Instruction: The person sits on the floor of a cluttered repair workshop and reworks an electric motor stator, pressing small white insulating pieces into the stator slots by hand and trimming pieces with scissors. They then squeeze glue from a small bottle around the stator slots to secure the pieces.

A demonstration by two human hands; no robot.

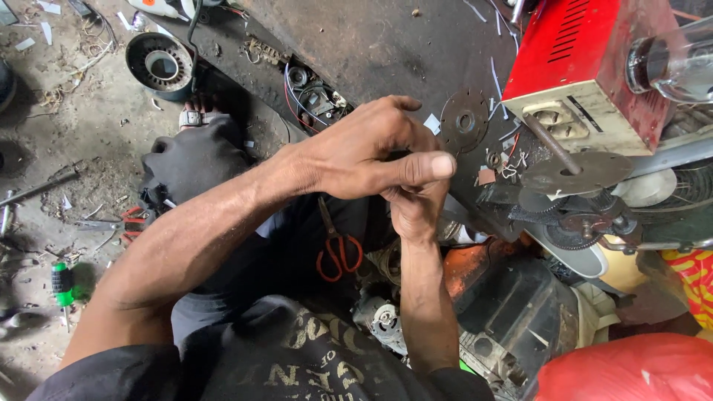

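My left hand (364,152) reaches across from the left and lies over my right hand (414,208), its thumb stretched to the right. The right hand comes up from below, fingers curled under the left; whatever they pinch is hidden between them. Both hover above my lap, where orange-handled scissors (338,249) lie on dark cloth. A perforated dark metal disc (464,119) rests just right of the hands on a dark board (386,44).
A red and cream metal box (579,67) stands at the right, with a winding rig of rod, disc and gears (575,193) below it. A round motor housing (160,65) sits upper left; a green-handled screwdriver (63,286) and red pliers (132,221) lie on the dirty floor.
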